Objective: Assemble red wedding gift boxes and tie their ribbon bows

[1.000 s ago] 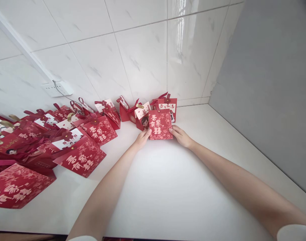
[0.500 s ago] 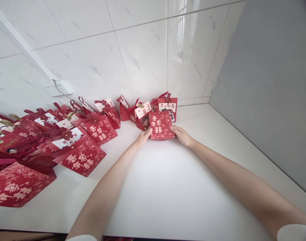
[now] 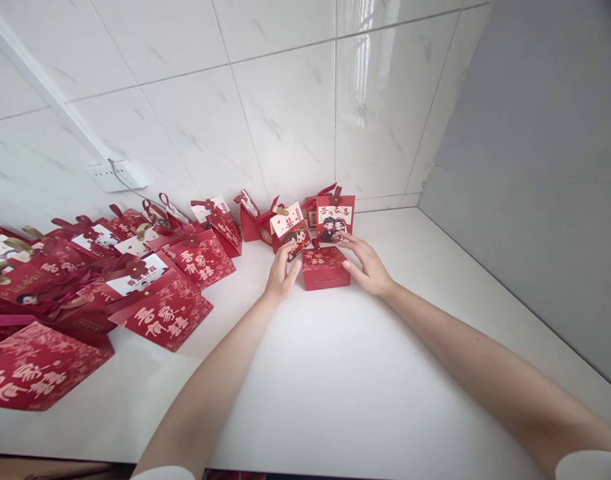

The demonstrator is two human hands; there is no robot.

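A red gift box (image 3: 327, 279) with pale lettering on its sloping face rests on the white tabletop (image 3: 305, 373), its base side turned towards me. My left hand (image 3: 281, 272) is just left of it, thumb and fingers apart and nothing in the grasp. On the other side, my right hand (image 3: 369, 267) is also open, its thumb tip close to the box's right edge; whether it touches I cannot tell. Behind stand a box with a cartoon couple (image 3: 335, 220) and a tilted box with a cream flap (image 3: 288, 223), close to my fingertips.
Many similar red gift boxes (image 3: 160, 313) with ribbon loops crowd the left of the table. A tiled wall (image 3: 285, 113) runs along the back, with a socket strip (image 3: 118, 177) and cable. A grey panel (image 3: 535, 167) bounds the right side.
Both hands have let go of the red gift box and spread apart. The box has gone from tilted up, lettering facing me, to resting on the table.
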